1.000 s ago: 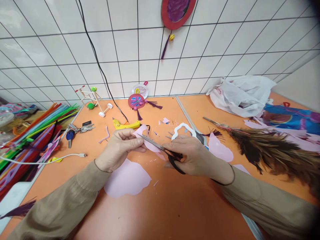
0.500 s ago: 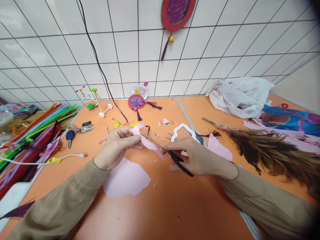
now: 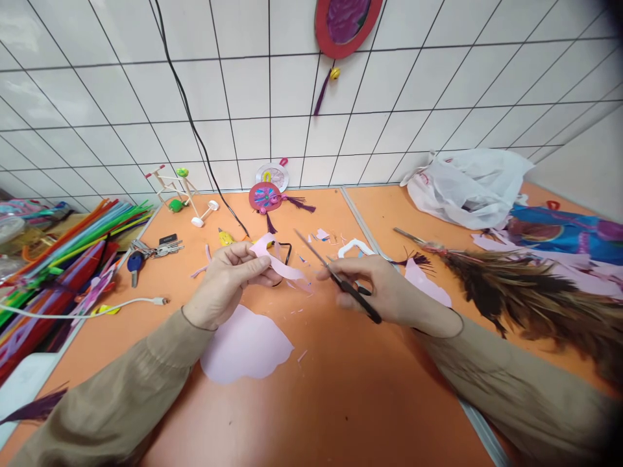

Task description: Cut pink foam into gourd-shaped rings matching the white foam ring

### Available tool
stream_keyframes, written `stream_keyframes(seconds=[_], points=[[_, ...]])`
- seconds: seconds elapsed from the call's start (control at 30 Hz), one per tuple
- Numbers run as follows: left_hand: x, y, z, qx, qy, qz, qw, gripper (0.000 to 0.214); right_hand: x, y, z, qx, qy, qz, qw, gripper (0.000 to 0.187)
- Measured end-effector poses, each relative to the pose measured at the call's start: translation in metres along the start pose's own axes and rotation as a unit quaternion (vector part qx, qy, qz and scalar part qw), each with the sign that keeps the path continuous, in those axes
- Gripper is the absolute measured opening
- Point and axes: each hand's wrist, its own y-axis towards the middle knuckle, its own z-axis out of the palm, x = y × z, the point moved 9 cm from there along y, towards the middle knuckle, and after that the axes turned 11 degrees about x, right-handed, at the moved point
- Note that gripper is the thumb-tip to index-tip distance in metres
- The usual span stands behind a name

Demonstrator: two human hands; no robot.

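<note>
Between thumb and fingers, my left hand (image 3: 236, 275) pinches a curled strip of pink paper (image 3: 287, 272). My right hand (image 3: 377, 285) grips a pair of scissors (image 3: 348, 287) by the black handles, blades pointing up and to the left. The blades are apart from the strip, a little to its right. Below my left hand a larger pink paper piece with a wavy edge (image 3: 246, 345) lies flat on the orange table (image 3: 272, 421). A white wavy-edged frame (image 3: 354, 246) lies behind my right hand, partly hidden by it.
Tiny paper scraps (image 3: 322, 235) lie around the middle. To the left are pipe cleaners (image 3: 82, 259), keys (image 3: 168, 248) and a white cable (image 3: 131, 302). A feather duster (image 3: 506, 279) and a white plastic bag (image 3: 467, 185) occupy the right. Tasselled round ornaments (image 3: 265, 196) rest by the tiled wall.
The scissors have come away from the pink strip, moving slightly up and right with my right hand. The strip's free end now hangs loose; my left hand has barely moved.
</note>
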Motion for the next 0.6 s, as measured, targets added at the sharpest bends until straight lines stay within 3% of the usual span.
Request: stream_keyframes(seconds=[0.1,0.27,0.47,0.6], points=[[0.007,0.0,0.0,-0.013,-0.011,-0.011,1.0,0.02,-0.015,0.003,0.002,-0.045,0.146,0.025,0.988,0.034],[0.02,-0.003,0.007,-0.033,-0.051,-0.021,0.998,0.02,-0.028,0.008,0.018,-0.043,0.326,0.033,0.944,0.064],[0.037,-0.007,0.02,-0.019,-0.071,-0.066,0.995,0.016,-0.033,0.003,0.006,-0.137,0.402,0.024,0.905,0.061],[0.044,-0.009,0.02,-0.027,-0.086,-0.085,0.992,0.017,-0.033,0.002,0.004,-0.143,0.398,0.01,0.906,0.056]])
